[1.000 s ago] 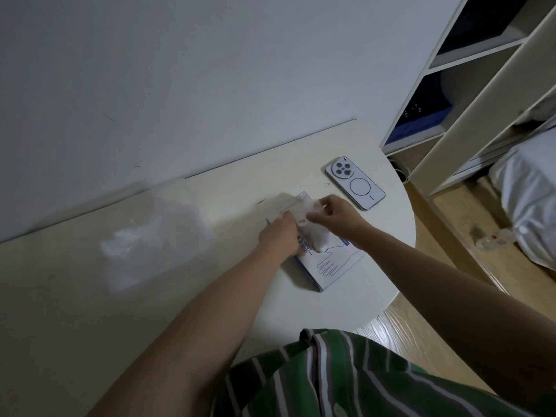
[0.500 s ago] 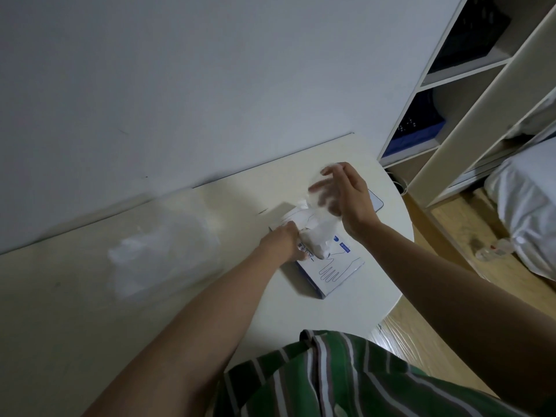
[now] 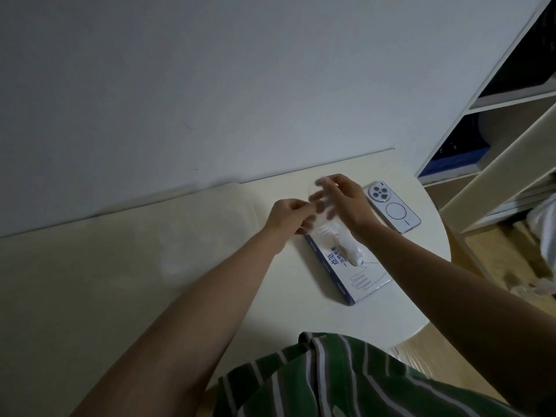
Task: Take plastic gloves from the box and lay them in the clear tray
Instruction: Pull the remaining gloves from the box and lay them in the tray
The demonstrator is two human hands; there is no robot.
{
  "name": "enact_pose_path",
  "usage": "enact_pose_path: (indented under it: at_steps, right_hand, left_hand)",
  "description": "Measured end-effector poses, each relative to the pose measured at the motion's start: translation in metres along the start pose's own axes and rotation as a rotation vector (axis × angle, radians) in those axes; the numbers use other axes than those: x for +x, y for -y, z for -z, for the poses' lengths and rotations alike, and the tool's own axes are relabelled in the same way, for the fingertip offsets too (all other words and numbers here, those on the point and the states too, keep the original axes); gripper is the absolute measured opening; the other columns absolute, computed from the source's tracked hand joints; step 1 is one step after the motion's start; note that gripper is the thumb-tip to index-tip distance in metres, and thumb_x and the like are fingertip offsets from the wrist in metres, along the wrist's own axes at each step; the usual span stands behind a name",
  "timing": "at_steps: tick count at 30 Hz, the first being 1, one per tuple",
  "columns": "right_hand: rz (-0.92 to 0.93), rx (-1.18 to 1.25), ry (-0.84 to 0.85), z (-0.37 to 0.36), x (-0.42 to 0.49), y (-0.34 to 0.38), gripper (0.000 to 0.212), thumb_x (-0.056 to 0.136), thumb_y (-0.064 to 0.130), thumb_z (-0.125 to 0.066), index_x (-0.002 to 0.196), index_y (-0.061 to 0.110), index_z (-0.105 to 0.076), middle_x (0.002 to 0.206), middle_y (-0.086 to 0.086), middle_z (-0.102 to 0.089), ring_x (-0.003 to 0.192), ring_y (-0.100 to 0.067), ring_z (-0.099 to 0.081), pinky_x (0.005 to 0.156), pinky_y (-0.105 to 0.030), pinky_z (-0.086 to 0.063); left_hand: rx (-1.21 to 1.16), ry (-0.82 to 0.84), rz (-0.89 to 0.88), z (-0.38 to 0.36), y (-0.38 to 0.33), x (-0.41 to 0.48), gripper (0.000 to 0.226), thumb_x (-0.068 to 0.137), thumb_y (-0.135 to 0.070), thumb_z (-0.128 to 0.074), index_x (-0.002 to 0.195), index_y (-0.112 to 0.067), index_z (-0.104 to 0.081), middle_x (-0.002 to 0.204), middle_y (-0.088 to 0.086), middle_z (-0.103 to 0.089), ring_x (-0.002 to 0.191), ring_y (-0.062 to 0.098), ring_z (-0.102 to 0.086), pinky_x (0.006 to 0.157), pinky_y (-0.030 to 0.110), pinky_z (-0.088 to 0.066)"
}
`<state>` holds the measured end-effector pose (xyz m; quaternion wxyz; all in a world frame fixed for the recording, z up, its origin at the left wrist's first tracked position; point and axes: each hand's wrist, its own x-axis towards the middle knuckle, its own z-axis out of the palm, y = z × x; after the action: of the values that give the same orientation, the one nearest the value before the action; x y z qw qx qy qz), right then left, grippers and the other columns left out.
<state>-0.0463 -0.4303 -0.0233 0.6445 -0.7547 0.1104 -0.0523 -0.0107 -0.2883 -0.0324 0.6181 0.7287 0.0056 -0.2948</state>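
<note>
A white and blue glove box (image 3: 359, 276) lies flat on the table, with white plastic gloves (image 3: 350, 249) bunched up out of its slot. Just above the box's far end, my left hand (image 3: 287, 215) and my right hand (image 3: 346, 201) meet. Between them they hold a thin clear plastic glove (image 3: 319, 206), which is blurred and hard to trace. My left fingers pinch its near edge and my right fingers grip its upper part. The clear tray (image 3: 251, 206) stands to the left by the wall, faint, with pale crumpled plastic (image 3: 173, 260) in it.
A white phone (image 3: 392, 210) lies face down just right of my right hand. The table (image 3: 400, 299) ends in a rounded edge on the right, with wooden floor beyond. A shelf unit (image 3: 493, 164) stands at the far right, and the wall runs behind the table.
My right hand drew a glove up out of the box. My left hand left the box and rose to take the glove's edge.
</note>
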Motion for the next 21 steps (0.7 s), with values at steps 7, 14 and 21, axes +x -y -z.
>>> enact_pose_path:
  at_steps: [7, 14, 21]
  right_hand:
    - [-0.087, -0.187, 0.022, -0.013, 0.003, -0.021, 0.042, 0.083, 0.030, -0.036, 0.115, 0.015, -0.059, 0.110, -0.004, -0.063, 0.099, -0.019, -0.059, 0.086, -0.033, -0.048]
    - [-0.344, -0.862, 0.524, -0.017, -0.004, -0.060, 0.036, 0.078, 0.016, -0.060, 0.113, 0.017, -0.050, 0.104, -0.006, -0.059, 0.103, -0.029, -0.055, 0.092, -0.050, -0.048]
    - [-0.227, -0.767, 0.324, -0.017, -0.005, -0.052, 0.037, 0.084, 0.026, -0.060, 0.121, 0.029, -0.059, 0.125, -0.005, -0.055, 0.123, -0.028, -0.043, 0.104, -0.050, -0.035]
  left_hand:
    - [-0.055, -0.150, -0.100, 0.025, 0.007, -0.005, 0.014, 0.091, -0.009, -0.049, 0.078, -0.008, -0.053, 0.067, 0.006, -0.059, 0.057, 0.018, -0.056, 0.057, 0.026, -0.046]
    - [-0.297, -0.200, -0.073, 0.042, 0.008, -0.005, 0.013, 0.081, -0.004, -0.031, 0.076, -0.006, -0.043, 0.071, 0.022, -0.057, 0.056, 0.027, -0.054, 0.053, 0.028, -0.050]
    - [-0.320, -0.291, -0.069, 0.056, 0.003, -0.010, 0.016, 0.071, -0.002, -0.029, 0.060, -0.010, -0.036, 0.049, 0.008, -0.046, 0.045, 0.020, -0.038, 0.049, 0.028, -0.037]
